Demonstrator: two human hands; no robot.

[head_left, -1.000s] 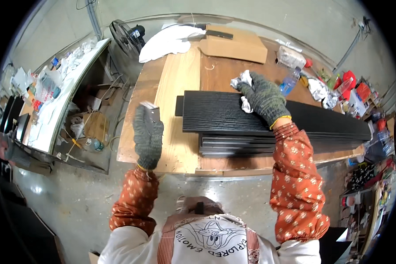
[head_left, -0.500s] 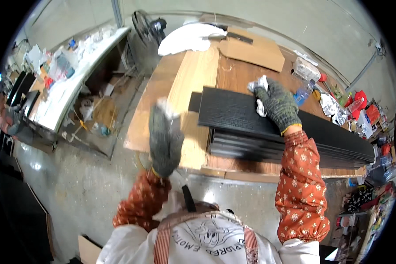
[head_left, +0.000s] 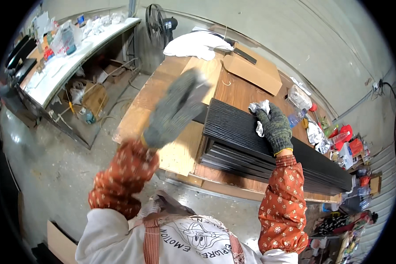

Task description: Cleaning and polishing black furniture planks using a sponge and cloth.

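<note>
From the head camera I look down on my two forearms in orange flowered sleeves. My right hand (head_left: 275,127), in a grey-green knitted glove, lies palm down on the top of a stack of long black ribbed panels (head_left: 251,145), its fingers closed around a crumpled white rag (head_left: 258,110) that bunches out past the fingertips and at the thumb side. So that hand is pinching the rag and pressing it flat onto the top panel near its left end.

My left hand (head_left: 177,110), in the same kind of glove, is raised and blurred; I cannot tell whether its fingers are spread or curled, and I see nothing in it. It hangs above the pale plywood sheet (head_left: 176,154) just left of the stack's near end.

The stack runs away from my right hand towards the lower right, resting on a brown wooden worktable (head_left: 246,94). Beyond my fingertips lie a flat piece of brown cardboard (head_left: 255,72) and a heap of white cloth (head_left: 193,44); off to the right of the wrist sit clear plastic bottles (head_left: 297,116) and red clutter.

I judge the panels stiff, thin and long, light singly but heavy as a stack, with a grooved face that should give the glove decent purchase. One panel would likely sag or whip if lifted from one end, so I would take it at the long edges, hands well apart. The rag is soft and slack, and needs the whole palm over it.
</note>
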